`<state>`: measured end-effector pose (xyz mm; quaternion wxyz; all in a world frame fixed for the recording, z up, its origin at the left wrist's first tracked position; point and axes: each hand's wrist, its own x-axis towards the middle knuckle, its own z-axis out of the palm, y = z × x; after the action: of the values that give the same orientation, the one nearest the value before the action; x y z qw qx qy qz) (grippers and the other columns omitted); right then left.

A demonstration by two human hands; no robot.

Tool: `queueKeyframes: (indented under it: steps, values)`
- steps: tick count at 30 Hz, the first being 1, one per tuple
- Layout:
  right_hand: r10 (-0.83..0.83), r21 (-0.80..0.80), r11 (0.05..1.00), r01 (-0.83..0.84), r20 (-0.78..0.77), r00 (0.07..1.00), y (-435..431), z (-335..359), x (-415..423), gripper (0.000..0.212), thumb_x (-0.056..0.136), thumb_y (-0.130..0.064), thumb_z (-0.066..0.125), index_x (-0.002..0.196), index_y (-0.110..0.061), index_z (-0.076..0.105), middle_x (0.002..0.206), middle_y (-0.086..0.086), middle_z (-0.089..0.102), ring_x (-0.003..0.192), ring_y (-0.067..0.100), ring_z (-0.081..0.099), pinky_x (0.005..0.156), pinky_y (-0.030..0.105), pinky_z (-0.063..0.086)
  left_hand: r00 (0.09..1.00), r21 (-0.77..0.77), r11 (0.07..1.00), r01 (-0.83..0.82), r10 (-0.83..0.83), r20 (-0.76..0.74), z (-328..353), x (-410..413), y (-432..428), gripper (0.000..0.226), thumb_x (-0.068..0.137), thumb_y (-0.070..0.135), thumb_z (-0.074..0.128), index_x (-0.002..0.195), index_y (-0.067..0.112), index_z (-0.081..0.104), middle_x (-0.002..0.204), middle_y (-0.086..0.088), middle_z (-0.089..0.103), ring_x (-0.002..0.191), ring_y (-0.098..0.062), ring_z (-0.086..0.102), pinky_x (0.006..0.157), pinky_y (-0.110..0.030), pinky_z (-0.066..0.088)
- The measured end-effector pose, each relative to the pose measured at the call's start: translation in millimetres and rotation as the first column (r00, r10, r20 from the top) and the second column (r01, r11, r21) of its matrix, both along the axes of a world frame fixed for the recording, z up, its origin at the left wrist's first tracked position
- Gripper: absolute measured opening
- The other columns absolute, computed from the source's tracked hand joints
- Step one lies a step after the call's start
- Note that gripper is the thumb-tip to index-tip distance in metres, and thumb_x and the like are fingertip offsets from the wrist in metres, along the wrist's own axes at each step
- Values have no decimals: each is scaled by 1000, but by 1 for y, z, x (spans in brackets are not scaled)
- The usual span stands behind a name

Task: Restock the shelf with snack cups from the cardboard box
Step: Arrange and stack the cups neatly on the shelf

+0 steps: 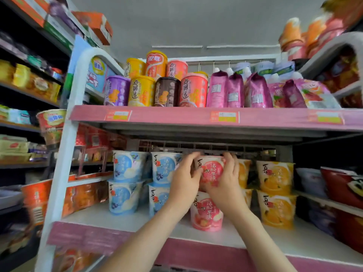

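Observation:
Both my hands hold a pink snack cup (211, 169) at the middle of the lower shelf (137, 222). My left hand (184, 181) grips its left side and my right hand (227, 179) wraps its right side. The cup sits on top of another pink cup (206, 214) that stands on the shelf board. Blue cups (127, 167) are stacked two high to the left, and orange cups (275, 177) two high to the right. The cardboard box is not in view.
The upper pink-edged shelf (176, 116) carries tall purple, yellow, brown and red cups and magenta pouches (235, 93). Its underside hangs close above the stacked cups. Side racks with packets flank the unit left (29, 85) and right (345, 185).

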<state>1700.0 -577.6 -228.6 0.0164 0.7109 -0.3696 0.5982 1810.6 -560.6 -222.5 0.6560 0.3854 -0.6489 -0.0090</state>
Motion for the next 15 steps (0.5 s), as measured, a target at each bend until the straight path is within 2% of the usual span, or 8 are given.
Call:
queueKeyframes:
  steps: [2, 3, 5, 6, 8, 11, 13, 15]
  values:
    - [22, -47, 999, -20, 30, 999, 0, -4, 4, 96, 77, -14, 76, 148, -12, 11, 154, 11, 5, 143, 23, 11, 110, 23, 17, 1000, -32, 999, 5, -4, 30, -9, 3, 3, 50, 91, 4, 55, 134, 28, 46, 129, 15, 48, 119, 1, 46, 99, -14, 38]
    - [25, -50, 998, -23, 38, 999, 0, -5, 5, 97, 78, -19, 75, 149, -16, 9, 155, 11, 3, 144, 24, 9, 114, 31, 19, 999, -46, 999, -11, 13, 47, -13, 5, 7, 54, 90, 2, 56, 135, 31, 44, 129, 16, 47, 118, 3, 44, 99, -11, 37]
    - [-56, -60, 996, 59, 43, 997, 5, -9, 6, 94, 82, -35, 70, 150, -23, 6, 157, 10, 2, 145, 27, 4, 116, 46, 20, 997, -74, 996, -41, 46, 68, -20, 8, 19, 58, 90, 2, 56, 134, 37, 41, 131, 17, 45, 120, 6, 42, 99, -8, 33]
    - [-118, -96, 988, 122, 52, 992, 12, -10, 7, 90, 84, -40, 66, 151, -24, 8, 158, 10, 4, 145, 27, 3, 116, 48, 19, 996, -100, 994, -50, 57, 75, -26, 10, 25, 58, 90, 2, 55, 135, 36, 41, 135, 17, 45, 123, 5, 41, 102, -10, 33]
    - [-162, -249, 952, 180, 93, 982, 33, -18, 9, 76, 88, -35, 62, 149, -18, 19, 155, 10, 18, 144, 23, 10, 116, 44, 21, 993, -149, 987, -63, 77, 90, -40, 16, 44, 55, 91, 3, 55, 136, 33, 44, 138, 16, 47, 126, 5, 42, 106, -17, 34]
    - [-57, -441, 893, 85, 77, 995, 72, -45, 27, 51, 87, -15, 62, 135, -8, 44, 136, 9, 45, 129, 19, 34, 107, 25, 28, 995, -179, 983, -46, 61, 80, -69, 28, 73, 51, 92, 3, 53, 122, 43, 47, 129, 16, 54, 116, 12, 48, 100, -12, 39]
    - [25, -442, 897, -8, 31, 999, 90, -71, 43, 43, 84, -14, 55, 126, -5, 50, 126, 10, 52, 119, 19, 41, 101, 18, 28, 996, -171, 984, -46, 58, 62, -93, 40, 86, 50, 91, 2, 55, 114, 46, 48, 126, 11, 58, 112, 9, 53, 99, -16, 42]
    - [89, -396, 915, -82, -1, 996, 95, -92, 58, 39, 83, -11, 53, 121, -2, 53, 121, 14, 55, 114, 21, 43, 99, 16, 27, 996, -129, 991, -39, 49, 75, -113, 50, 93, 44, 88, 5, 54, 115, 39, 51, 125, 4, 60, 114, -2, 57, 101, -28, 44]
